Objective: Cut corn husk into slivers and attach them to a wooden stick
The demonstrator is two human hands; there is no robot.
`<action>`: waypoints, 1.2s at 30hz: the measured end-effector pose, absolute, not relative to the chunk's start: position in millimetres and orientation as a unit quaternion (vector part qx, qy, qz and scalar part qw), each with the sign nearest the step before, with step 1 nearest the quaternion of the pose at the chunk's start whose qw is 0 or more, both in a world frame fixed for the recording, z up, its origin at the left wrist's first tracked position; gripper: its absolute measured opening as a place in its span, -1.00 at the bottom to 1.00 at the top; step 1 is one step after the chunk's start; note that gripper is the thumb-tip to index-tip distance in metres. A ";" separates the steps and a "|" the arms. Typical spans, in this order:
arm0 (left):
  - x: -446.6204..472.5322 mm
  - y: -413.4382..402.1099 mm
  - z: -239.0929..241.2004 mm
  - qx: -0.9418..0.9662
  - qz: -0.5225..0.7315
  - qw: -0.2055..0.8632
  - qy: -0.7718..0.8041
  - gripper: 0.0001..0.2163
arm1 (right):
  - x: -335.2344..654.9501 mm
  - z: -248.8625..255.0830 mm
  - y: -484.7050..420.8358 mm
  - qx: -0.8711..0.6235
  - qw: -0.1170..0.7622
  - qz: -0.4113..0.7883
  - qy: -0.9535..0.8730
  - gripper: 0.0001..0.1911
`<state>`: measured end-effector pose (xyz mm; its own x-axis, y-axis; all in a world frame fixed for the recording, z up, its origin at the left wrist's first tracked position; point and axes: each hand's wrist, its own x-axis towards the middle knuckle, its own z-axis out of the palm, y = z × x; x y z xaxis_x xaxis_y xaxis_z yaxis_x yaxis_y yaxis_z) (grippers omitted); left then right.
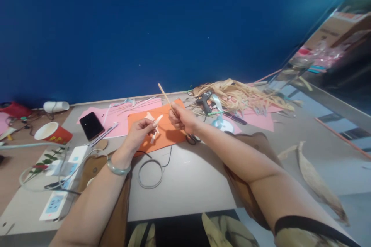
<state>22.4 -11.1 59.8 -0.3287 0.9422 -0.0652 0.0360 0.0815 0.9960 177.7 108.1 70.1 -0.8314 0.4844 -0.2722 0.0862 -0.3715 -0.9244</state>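
My left hand [139, 133] pinches a small cream-white strip [158, 119] between thumb and fingertips. Below those fingers another pale piece [153, 138] shows, too blurred to name. My right hand [181, 117] is closed round a thin tan stick [164, 92], which slants up and to the left out of the fist. Both hands are over an orange sheet [171, 137], a short gap apart. Just under my right hand lie dark scissor-like handles [191, 139], partly hidden. A black glue gun [204, 102] rests to the right of that hand.
Dried tan husk strips [232, 90] are heaped at the back right, with a tape roll [224, 125] in front. On the left are a phone [91, 126], a red paper cup [55, 133] and a white power strip [65, 185] with cables. A blue wall [162, 31] bounds the table.
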 end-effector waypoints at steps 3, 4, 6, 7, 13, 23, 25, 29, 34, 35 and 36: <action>24.4 -10.7 59.5 0.396 0.562 0.407 0.601 -0.75 | 173.4 59.4 98.8 -0.304 0.147 0.716 -0.611 -0.44; 24.8 -10.7 59.0 0.399 0.562 0.406 0.600 -0.74 | 171.6 56.1 93.8 -0.296 0.145 0.688 -0.646 -0.44; 25.1 -10.9 57.8 0.411 0.552 0.400 0.606 -0.74 | 168.3 51.7 84.0 -0.273 0.142 0.640 -0.704 -0.43; 25.1 -11.0 57.0 0.419 0.543 0.396 0.610 -0.74 | 166.9 50.6 80.2 -0.266 0.140 0.624 -0.721 -0.43; 24.7 -12.0 55.9 0.431 0.520 0.428 0.601 -0.75 | 165.5 48.9 79.6 -0.269 0.135 0.610 -0.733 -0.45; 25.5 -9.9 55.6 0.406 0.527 0.420 0.617 -0.73 | 166.2 47.7 78.2 -0.269 0.085 0.608 -0.742 -0.42; 25.6 -9.8 55.6 0.416 0.519 0.419 0.618 -0.72 | 166.2 48.0 78.3 -0.273 0.085 0.619 -0.731 -0.44; 24.6 -10.7 58.7 0.420 0.523 0.416 0.614 -0.72 | 168.8 54.5 81.9 -0.263 0.057 0.683 -0.679 -0.49; 19.3 -12.5 63.3 0.415 0.542 0.398 0.613 -0.74 | 177.8 77.0 98.0 -0.226 0.073 0.747 -0.621 -0.54; 18.2 -12.8 63.8 0.412 0.546 0.392 0.615 -0.75 | 180.5 82.0 103.3 -0.226 0.091 0.745 -0.621 -0.54; 17.3 -13.1 64.2 0.411 0.547 0.385 0.620 -0.76 | 183.2 86.5 109.0 -0.232 0.115 0.733 -0.630 -0.54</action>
